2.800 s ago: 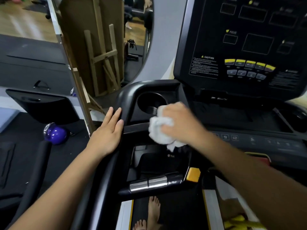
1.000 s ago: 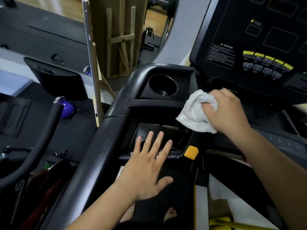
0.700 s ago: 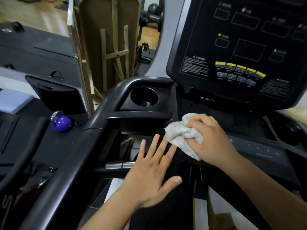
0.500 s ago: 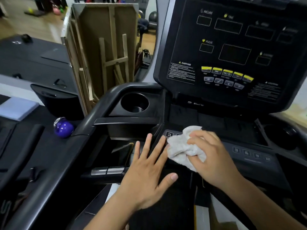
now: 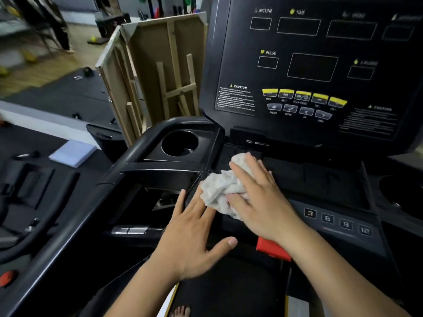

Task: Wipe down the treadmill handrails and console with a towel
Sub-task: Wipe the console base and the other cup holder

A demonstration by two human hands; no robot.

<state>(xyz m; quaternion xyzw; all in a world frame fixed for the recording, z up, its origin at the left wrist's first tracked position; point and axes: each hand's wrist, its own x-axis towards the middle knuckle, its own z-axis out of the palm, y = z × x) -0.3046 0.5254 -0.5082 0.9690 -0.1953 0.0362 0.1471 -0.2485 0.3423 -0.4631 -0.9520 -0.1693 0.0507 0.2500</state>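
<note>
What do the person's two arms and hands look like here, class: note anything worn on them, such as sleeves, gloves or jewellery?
Both forearms are bare as far as the frame shows: no sleeves in view. The left hand and right hand wear no gloves, and no rings, watch or bracelets show on fingers or wrists. The nails are short and unpainted.

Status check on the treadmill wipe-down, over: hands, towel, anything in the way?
Right hand grips the towel, pressing it on the console tray. Left hand open, flat beside it. Nothing blocking the tray ahead.
</note>
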